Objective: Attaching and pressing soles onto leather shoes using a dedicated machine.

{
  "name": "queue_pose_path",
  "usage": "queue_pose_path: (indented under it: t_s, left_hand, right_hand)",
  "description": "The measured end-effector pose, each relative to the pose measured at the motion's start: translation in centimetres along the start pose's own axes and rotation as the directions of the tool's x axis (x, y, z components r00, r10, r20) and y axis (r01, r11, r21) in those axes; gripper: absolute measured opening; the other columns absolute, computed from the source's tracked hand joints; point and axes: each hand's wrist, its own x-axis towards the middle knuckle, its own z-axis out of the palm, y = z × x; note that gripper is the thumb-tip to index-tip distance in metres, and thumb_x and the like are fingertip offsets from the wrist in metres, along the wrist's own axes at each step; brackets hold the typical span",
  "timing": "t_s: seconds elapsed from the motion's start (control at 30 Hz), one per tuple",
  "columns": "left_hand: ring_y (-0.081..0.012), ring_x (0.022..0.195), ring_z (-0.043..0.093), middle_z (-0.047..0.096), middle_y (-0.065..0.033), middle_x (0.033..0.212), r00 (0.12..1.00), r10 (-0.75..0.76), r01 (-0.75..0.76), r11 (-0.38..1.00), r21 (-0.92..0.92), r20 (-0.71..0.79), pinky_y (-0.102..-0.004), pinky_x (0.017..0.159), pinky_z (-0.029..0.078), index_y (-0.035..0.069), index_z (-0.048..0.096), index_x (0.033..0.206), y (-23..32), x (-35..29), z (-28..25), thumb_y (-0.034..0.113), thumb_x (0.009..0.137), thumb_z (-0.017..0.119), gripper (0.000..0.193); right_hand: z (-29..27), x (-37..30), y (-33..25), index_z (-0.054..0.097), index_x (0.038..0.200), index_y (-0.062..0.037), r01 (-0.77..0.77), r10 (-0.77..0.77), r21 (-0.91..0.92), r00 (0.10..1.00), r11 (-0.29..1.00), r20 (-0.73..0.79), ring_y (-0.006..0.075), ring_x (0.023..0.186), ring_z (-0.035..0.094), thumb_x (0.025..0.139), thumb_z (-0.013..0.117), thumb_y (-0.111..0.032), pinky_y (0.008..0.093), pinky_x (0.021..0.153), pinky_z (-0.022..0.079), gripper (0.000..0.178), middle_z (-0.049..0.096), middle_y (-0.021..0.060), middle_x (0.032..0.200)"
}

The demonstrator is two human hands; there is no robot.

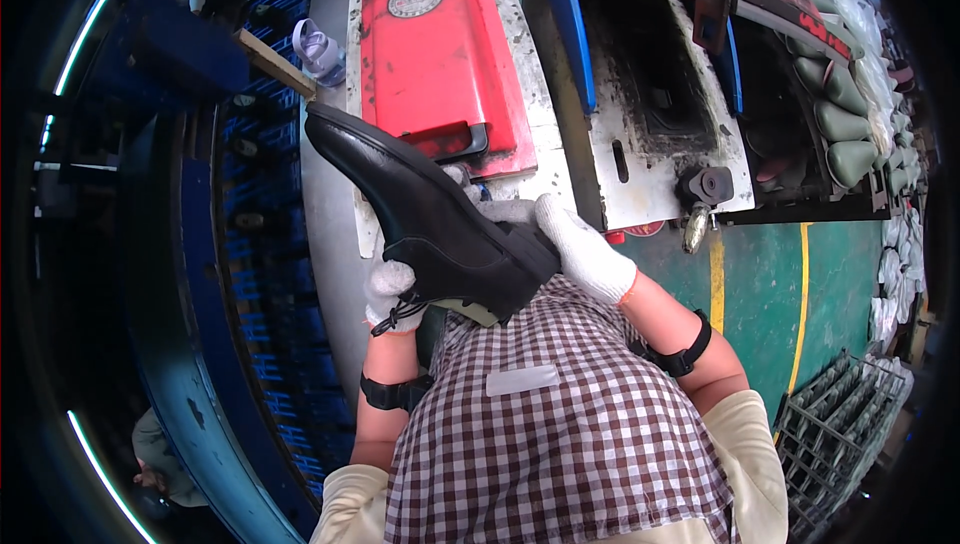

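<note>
A black leather ankle boot (425,199) is tilted in front of me, with its toe up at the left and its heel end low at the right. Its dark laces hang beside the light lining. My left hand (388,289), in a white knit glove, is closed on the laced side, thumb showing; most of its fingers are hidden behind the boot. My right hand (585,249), gloved in white too, is wrapped around the heel end. Behind the boot's toe is a red machine cover (440,44) with a black handle.
At the left runs a dark blue conveyor frame (265,274), with a lilac cup-like thing (318,52) near the machine. Further right are a black-stained machine plate (625,169), a knob (706,185), several green shoe lasts (850,124) and a wire rack (835,424).
</note>
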Motion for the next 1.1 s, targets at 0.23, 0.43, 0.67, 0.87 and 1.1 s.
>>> queue_pose_path:
  t_s: [0.23, 0.43, 0.67, 0.87, 1.1]
  left_hand:
    - [-0.041, 0.15, 0.039, 0.036, -0.0235, 0.164, 0.999, 0.03, -0.029, 0.999, 0.034, -0.023, -0.053, 0.126, 0.033, 0.003, 0.022, 0.164, -0.6, 0.5, -0.9, 0.07, 0.06, 0.087, 0.14]
    - [-0.039, 0.142, 0.05, 0.045, -0.0209, 0.159, 0.971, 0.191, -0.154, 0.96, -0.234, 0.146, -0.0508, 0.119, 0.042, 0.002, 0.029, 0.162, -6.8, -1.5, -9.7, 0.049, 0.083, 0.074, 0.102]
    - [-0.0385, 0.143, 0.047, 0.043, -0.0187, 0.161, 0.95, 0.283, -0.156, 0.796, -0.585, 0.133, -0.0506, 0.119, 0.039, 0.002, 0.031, 0.162, -17.0, -5.7, -24.8, 0.049, 0.1, 0.052, 0.08]
    - [-0.038, 0.145, 0.044, 0.04, -0.0175, 0.163, 0.936, 0.335, -0.157, 0.675, -0.721, 0.11, -0.0504, 0.12, 0.036, 0.002, 0.031, 0.162, -18.3, -5.1, -27.1, 0.049, 0.109, 0.039, 0.071]
    - [-0.0363, 0.152, 0.035, 0.031, -0.0177, 0.168, 0.919, 0.186, 0.054, 0.814, -0.579, 0.348, -0.0499, 0.126, 0.027, 0.002, 0.027, 0.163, -2.6, 1.0, -3.6, 0.055, 0.109, 0.033, 0.076]
  right_hand:
    - [-0.6, 0.2, 0.3, 0.053, 0.146, 0.0007, 0.028, -0.022, -0.089, 0.997, 0.996, 0.075, 0.0188, 0.135, 0.055, 0.112, 0.046, -0.043, 0.0346, 0.116, 0.04, 0.057, 0.059, 0.0143, 0.144]
    - [-0.7, 0.8, 1.0, 0.065, 0.124, -0.0025, -0.019, 0.011, -0.154, 0.998, 0.988, -0.054, 0.0154, 0.12, 0.057, 0.106, 0.053, -0.023, 0.033, 0.11, 0.042, 0.03, 0.064, 0.007, 0.124]
    - [-1.0, 1.2, 2.1, 0.068, 0.118, -0.0008, 0.127, -0.154, -0.215, 0.981, 0.968, -0.115, 0.0175, 0.108, 0.059, 0.109, 0.051, -0.022, 0.0336, 0.103, 0.044, 0.029, 0.061, 0.0084, 0.108]
    - [-0.8, 1.2, 1.9, 0.066, 0.12, -0.0005, 0.189, -0.205, -0.286, 0.978, 0.939, -0.028, 0.0192, 0.119, 0.059, 0.11, 0.046, -0.019, 0.0351, 0.11, 0.043, 0.029, 0.066, 0.0102, 0.123]
    - [-0.8, 0.5, -1.0, 0.028, 0.161, 0.0022, 0.108, 0.008, -0.402, 0.961, 0.909, 0.277, 0.0301, 0.143, 0.048, 0.091, 0.072, -0.023, 0.0395, 0.122, 0.035, 0.086, 0.051, 0.0225, 0.15]
